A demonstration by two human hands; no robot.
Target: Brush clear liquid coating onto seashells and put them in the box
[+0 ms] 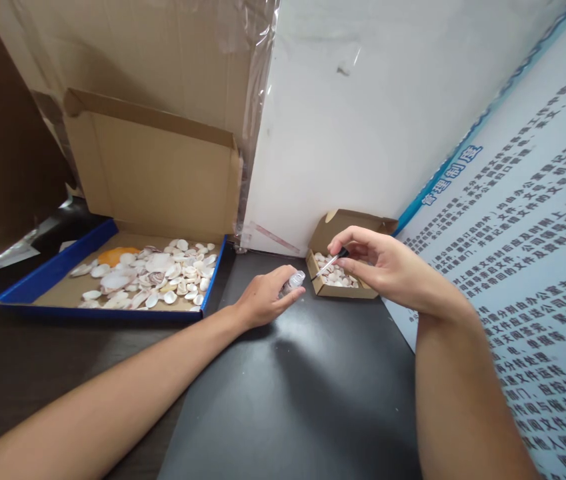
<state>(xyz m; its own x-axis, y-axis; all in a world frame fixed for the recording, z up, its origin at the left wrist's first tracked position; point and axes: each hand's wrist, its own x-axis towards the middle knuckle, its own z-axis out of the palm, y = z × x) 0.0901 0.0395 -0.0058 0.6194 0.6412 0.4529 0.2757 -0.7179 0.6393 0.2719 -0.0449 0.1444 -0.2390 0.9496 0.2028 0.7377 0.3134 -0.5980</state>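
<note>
My left hand (263,298) rests on the black table and is closed around a small clear bottle (293,283) lying tilted toward the right. My right hand (380,267) pinches a thin brush with a black cap (331,262), its tip pointing at the bottle's mouth. Just behind the brush stands a small brown cardboard box (339,223) holding several small pale shells. Further left, a large blue-edged cardboard box (53,272) holds several white shells (163,273) and one orange shell (117,255).
The large box's lid (157,173) stands upright against a cardboard wall. A white board (363,113) forms the back wall. A printed poster with blue and black text (537,253) runs along the right. The black tabletop (287,387) extends toward me.
</note>
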